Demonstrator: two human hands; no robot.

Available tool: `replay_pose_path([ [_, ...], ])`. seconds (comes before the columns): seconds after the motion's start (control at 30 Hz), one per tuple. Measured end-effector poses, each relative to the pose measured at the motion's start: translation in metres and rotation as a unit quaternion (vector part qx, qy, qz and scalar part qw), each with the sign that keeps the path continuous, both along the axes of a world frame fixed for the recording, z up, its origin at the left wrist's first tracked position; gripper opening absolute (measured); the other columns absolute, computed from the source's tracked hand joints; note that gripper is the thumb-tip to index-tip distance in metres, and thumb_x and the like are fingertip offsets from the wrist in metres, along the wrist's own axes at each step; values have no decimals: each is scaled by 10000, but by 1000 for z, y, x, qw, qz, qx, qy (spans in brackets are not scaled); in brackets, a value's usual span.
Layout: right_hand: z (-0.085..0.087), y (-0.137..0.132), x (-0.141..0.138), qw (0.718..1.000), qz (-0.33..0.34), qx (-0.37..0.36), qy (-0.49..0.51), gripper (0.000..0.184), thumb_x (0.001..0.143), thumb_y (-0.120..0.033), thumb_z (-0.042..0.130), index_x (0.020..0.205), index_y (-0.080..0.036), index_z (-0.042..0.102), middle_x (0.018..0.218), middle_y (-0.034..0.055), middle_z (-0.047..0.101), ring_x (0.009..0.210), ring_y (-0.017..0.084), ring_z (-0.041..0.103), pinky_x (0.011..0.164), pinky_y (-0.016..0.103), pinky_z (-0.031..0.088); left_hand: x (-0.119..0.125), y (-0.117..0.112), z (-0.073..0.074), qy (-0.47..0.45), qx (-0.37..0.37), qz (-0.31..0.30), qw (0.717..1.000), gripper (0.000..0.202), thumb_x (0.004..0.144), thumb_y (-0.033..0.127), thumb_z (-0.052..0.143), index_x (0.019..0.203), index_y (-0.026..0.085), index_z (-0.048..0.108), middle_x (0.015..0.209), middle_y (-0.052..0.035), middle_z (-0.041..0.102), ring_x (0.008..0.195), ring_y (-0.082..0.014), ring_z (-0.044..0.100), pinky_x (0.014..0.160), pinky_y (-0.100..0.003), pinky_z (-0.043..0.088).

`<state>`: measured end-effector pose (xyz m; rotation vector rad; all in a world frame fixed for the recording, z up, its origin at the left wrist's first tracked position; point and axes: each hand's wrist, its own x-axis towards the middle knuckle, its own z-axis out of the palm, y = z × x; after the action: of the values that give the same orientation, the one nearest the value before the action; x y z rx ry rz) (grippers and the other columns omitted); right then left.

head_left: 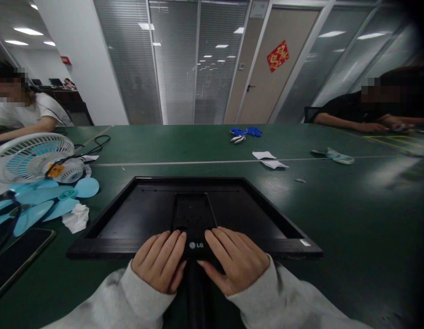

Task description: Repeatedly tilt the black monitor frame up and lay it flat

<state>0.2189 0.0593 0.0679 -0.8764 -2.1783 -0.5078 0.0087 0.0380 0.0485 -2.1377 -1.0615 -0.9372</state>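
Note:
A black LG monitor housing (105, 217) lies flat on the green table, its recessed face up and the logo toward me. From the middle of its near edge a dark stand neck (195, 292) runs toward me. My left hand (160, 260) grips that edge left of the logo, fingers together on top and thumb at the front. On the logo's other side my right hand (235, 260) holds the edge the same way, its thumb pointing inward under the rim. The undersides of both grips are hidden.
At left are a white fan housing (36, 155), blue fan blades (66, 194), crumpled tissue (76, 218) and a phone (21, 256). Blue gloves (246, 132), folded paper (269, 160) and a pale packet (338, 156) lie beyond. Two people sit at the far sides.

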Motion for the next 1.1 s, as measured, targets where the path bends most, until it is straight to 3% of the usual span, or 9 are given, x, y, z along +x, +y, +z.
replay_pose_path([
  [0.8,3,-2,-1,1000,-1,-10,0,390,839,-406,549,1058,-98,645,973,98,676,913,241,604,771,359,456,0,-1,-1,4,3,-1,1000,345,878,230,478,1151,71,620,1084,-108,676,963,-238,616,880,-374,423],
  [0.9,9,-5,-2,997,-20,-73,-14,377,863,-406,502,1085,-134,638,1017,81,668,944,244,595,782,371,465,2,-6,5,-6,-40,11,999,360,883,234,469,1172,60,597,1119,-131,659,998,-265,604,909,-410,419],
  [1.0,16,-9,-3,991,-35,-124,-40,397,890,-390,446,1158,-147,610,1080,74,657,987,237,591,841,394,476,4,-12,18,48,-85,18,995,434,886,304,469,1214,33,558,1221,-174,600,1082,-296,571,943,-413,414],
  [1.1,21,-11,2,982,-45,-157,-94,461,908,-375,394,1300,-164,511,1249,61,588,1133,229,539,959,418,446,0,-18,34,83,-131,32,987,474,902,338,429,1296,84,497,1341,-133,520,1185,-265,523,995,-381,385],
])
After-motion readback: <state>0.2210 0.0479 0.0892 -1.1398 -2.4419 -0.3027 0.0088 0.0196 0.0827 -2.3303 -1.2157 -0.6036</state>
